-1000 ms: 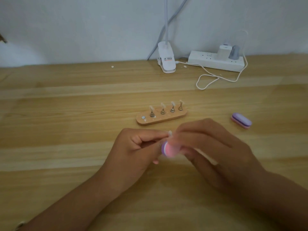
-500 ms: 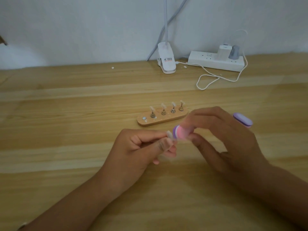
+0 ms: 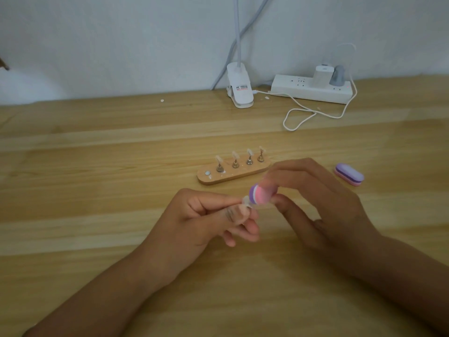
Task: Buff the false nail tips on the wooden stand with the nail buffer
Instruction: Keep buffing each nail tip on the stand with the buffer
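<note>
**Head view.** The left hand and right hand meet over the near middle of the wooden bench. The left grip is narrow: thumb and forefinger pinch a single clear false nail tip, with the other fingers curled beneath. The right grip holds a pink-and-purple nail buffer between thumb and fingertips. The buffer's purple end touches the pinched tip, and its outline is motion-blurred.

Just beyond the hands lies the wooden stand, an oblong block set slightly askew, its right end just beside the right hand's knuckles. Four metal pegs on the stand each carry one of the mounted tips, which stand tilted. The left end of the stand bears a round metal disc.

A second buffer, purple above and pink below, lies flat on the bench to the right of the right hand, apart from it. At the far edge, against the white wall, stand a white lamp clamp and a white power strip with two plugs inserted. A thin white cable loops on the bench in front of the strip.
</note>
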A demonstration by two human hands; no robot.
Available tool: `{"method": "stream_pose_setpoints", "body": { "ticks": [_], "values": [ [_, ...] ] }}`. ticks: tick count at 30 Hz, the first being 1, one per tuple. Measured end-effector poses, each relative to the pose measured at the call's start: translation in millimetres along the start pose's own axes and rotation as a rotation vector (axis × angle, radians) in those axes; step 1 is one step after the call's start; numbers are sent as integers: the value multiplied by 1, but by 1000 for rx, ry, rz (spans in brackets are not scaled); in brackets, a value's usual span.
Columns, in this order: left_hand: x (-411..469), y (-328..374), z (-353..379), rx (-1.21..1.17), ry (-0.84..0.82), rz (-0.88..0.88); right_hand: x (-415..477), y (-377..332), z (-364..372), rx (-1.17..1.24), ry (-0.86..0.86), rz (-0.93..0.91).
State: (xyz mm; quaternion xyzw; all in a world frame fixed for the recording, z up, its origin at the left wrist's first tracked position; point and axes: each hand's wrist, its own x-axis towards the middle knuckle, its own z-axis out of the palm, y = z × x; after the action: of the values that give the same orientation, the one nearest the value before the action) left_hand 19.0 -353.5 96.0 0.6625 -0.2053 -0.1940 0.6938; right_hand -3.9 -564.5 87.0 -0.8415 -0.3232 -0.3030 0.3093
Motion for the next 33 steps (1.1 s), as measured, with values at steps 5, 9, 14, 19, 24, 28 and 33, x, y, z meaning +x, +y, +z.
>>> {"method": "stream_pose_setpoints", "body": {
  "ticks": [5,9,14,19,24,28,33],
  "values": [
    [-3,3,2,9,-61,25,-2,-4,1,-8,-2,-64],
    [-3,3,3,-32,-74,11,1,-3,-4,-59,74,-39],
    [-4,3,1,-41,-107,27,-2,-4,0,-25,30,-128],
    [-4,3,1,-35,-125,35,0,-10,2,-20,67,-144],
    [-4,4,1,12,-94,3,1,1,-3,-163,51,-62],
    [-4,1,9,31,-88,-2,-1,-6,4,-11,-6,-108],
    [-6,-2,9,82,-36,18,-3,0,5,-54,10,-80]
  ]
}}
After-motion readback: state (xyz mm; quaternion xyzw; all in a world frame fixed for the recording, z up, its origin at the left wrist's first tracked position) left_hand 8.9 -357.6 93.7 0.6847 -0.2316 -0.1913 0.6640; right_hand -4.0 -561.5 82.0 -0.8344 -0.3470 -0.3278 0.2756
